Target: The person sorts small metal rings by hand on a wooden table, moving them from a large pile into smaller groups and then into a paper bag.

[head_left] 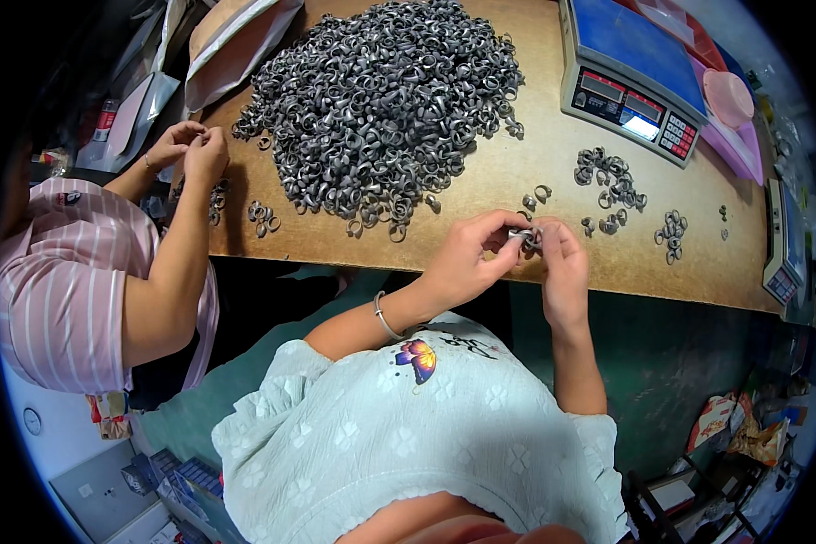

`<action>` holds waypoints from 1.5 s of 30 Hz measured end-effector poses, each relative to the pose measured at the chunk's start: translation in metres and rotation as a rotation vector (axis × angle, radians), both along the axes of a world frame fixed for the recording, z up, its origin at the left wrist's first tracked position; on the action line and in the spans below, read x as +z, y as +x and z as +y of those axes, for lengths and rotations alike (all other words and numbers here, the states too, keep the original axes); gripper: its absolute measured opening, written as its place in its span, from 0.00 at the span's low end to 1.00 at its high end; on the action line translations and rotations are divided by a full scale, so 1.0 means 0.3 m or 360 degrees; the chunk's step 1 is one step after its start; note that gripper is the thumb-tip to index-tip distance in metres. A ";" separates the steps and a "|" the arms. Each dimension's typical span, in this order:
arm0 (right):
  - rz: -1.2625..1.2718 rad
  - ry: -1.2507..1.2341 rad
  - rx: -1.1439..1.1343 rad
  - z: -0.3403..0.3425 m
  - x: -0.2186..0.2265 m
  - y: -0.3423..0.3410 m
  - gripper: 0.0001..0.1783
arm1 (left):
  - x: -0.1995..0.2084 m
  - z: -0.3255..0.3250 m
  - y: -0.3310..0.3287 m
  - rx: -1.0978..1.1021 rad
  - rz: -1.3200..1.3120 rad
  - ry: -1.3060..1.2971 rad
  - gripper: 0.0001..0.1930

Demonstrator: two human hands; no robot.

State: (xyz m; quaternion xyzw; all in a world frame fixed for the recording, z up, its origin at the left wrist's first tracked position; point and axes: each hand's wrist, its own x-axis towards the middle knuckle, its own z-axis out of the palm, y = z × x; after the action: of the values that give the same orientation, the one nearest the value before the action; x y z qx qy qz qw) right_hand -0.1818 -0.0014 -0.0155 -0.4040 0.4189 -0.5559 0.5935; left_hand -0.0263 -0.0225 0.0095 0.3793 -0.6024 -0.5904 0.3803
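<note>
At the near edge of the wooden table point(480, 195), my left hand point(470, 254) and my right hand point(564, 267) meet with their fingers closed. Between them they pinch grey metal rings point(523, 238); how many each hand has is hard to see. Two loose rings point(537, 195) lie on the table just beyond my fingertips. A great heap of grey metal rings point(381, 109) covers the table's middle and left. Off to the right of my hands lie a loose cluster of rings point(612, 177) and a smaller cluster point(672, 236).
A blue-topped counting scale point(639, 63) stands at the back right, with a second scale point(780, 249) at the right edge. Pink plastic containers point(730, 100) sit behind. At the left, a co-worker in a striped shirt point(72, 263) handles something small beside a few rings point(263, 218).
</note>
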 end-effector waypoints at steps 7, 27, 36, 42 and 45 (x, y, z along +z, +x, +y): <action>-0.0161 0.0085 0.0104 0.019 0.044 0.006 0.10 | -0.037 -0.028 0.020 -0.0099 0.0617 0.0497 0.06; 0.0335 -0.0247 -0.0133 0.030 0.054 0.018 0.09 | -0.002 0.009 0.009 0.0165 -0.0185 -0.0789 0.09; -0.0005 -0.0150 -0.0021 0.033 0.064 0.036 0.07 | -0.027 -0.016 0.037 0.0020 0.0339 -0.0016 0.09; 0.0287 -0.0130 -0.0087 0.019 0.051 0.023 0.11 | -0.031 -0.030 0.041 -0.0032 0.0611 0.0403 0.10; 0.0493 -0.0322 -0.0046 0.012 0.055 0.020 0.15 | -0.050 -0.051 0.066 -0.0278 0.0881 0.0806 0.10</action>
State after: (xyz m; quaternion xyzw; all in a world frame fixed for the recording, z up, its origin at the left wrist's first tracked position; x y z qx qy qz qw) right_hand -0.1758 0.0022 0.0009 -0.5364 0.4530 -0.5349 0.4702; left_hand -0.0064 -0.0378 -0.0056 0.2347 -0.3423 -0.8307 0.3710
